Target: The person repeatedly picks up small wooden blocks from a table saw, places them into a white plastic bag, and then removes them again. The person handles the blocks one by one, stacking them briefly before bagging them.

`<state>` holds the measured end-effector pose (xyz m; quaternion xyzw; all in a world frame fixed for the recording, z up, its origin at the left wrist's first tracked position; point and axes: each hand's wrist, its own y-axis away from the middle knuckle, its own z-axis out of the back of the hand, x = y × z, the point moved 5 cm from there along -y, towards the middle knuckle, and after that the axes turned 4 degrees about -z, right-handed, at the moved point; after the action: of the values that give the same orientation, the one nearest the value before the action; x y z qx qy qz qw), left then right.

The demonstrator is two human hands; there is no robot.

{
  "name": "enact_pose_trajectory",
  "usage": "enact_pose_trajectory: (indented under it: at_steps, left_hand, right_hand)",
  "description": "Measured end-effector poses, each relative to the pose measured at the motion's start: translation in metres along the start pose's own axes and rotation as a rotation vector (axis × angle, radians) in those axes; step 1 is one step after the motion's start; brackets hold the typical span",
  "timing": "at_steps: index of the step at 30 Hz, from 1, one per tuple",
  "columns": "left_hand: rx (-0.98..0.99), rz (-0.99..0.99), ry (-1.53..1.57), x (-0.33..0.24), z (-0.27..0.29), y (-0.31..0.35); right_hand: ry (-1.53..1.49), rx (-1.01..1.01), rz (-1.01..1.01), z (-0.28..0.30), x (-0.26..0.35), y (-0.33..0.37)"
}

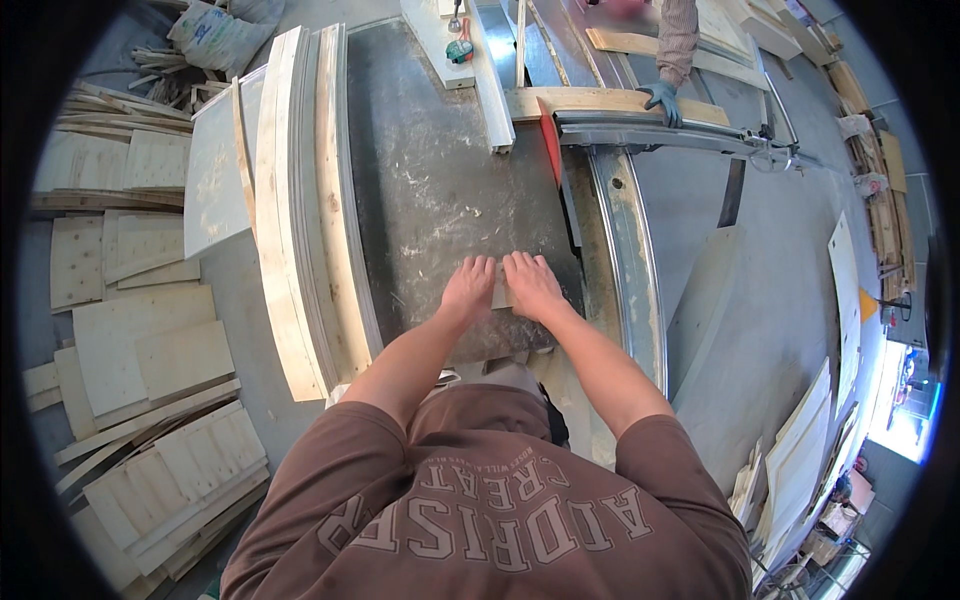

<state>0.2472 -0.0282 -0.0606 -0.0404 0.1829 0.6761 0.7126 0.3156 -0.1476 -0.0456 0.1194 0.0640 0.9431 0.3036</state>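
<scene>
My left hand (pixel 470 290) and my right hand (pixel 535 285) are close together over the near end of a dark metal saw table (pixel 440 190). Between them sits a small pale piece (pixel 501 289) that looks like wood. The fingers of both hands are curled over its sides, hiding much of it. Just ahead and to the right of my right hand, a red guard (pixel 549 140) stands along the saw's slot.
Long planks (pixel 290 210) are stacked along the table's left edge. A co-worker's gloved hand (pixel 662 100) rests on a board (pixel 600 101) across the far side. A metal rail (pixel 632 230) runs along the right. Cut panels (pixel 150 330) pile up on the left floor.
</scene>
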Motion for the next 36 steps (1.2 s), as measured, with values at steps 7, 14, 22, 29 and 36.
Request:
enact_pose_trajectory:
  at_steps: [7, 14, 22, 29, 36]
  left_hand:
    - [-0.116, 0.033, 0.024, 0.001, 0.015, 0.026]
    - [-0.191, 0.294, 0.401, 0.039, 0.034, 0.098]
    - [-0.306, 0.477, 0.578, 0.056, 0.051, 0.161]
    - [-0.317, 0.507, 0.692, 0.053, 0.056, 0.185]
    - [-0.328, 0.603, 0.702, 0.054, 0.048, 0.222]
  right_hand:
    - [0.001, -0.031, -0.027, 0.020, 0.007, 0.016]
    - [-0.187, -0.051, -0.190, 0.034, -0.005, 0.029]
    - [0.001, -0.276, -0.082, 0.035, -0.009, 0.002]
    - [0.462, -0.167, -0.158, 0.033, -0.049, -0.101]
    - [0.627, 0.090, -0.239, 0.015, -0.095, -0.184]
